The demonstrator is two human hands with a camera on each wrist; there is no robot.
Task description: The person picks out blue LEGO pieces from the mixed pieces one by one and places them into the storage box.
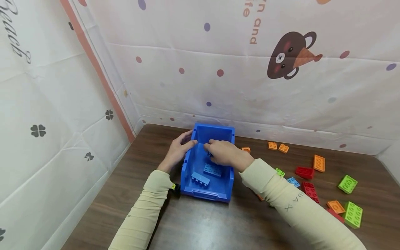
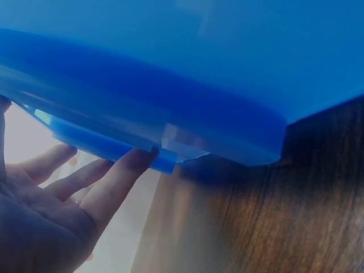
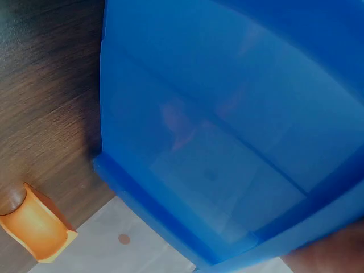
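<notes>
A blue open-front bin [image 1: 207,191] sits on the table with two blue bricks inside, an upper brick [image 1: 213,169] and a lower brick [image 1: 200,179]. My left hand [image 1: 177,150] grips the bin's left wall, thumb over the rim and fingers along the outside. In the left wrist view, the spread fingers [image 2: 116,185] meet the blue wall from below. Inside the bin, toward its back, my right hand [image 1: 222,152] pinches a blue brick [image 1: 209,154], mostly covered by the fingers. The right wrist view is filled by the bin wall [image 3: 187,131].
Right of the bin lie scattered bricks: two small orange bricks [image 1: 272,146] at the back, a red brick [image 1: 304,172], a large green brick [image 1: 353,215] and several others. An orange curved block [image 3: 40,227] lies close by the bin. A printed cloth [image 1: 187,86] hangs behind the table.
</notes>
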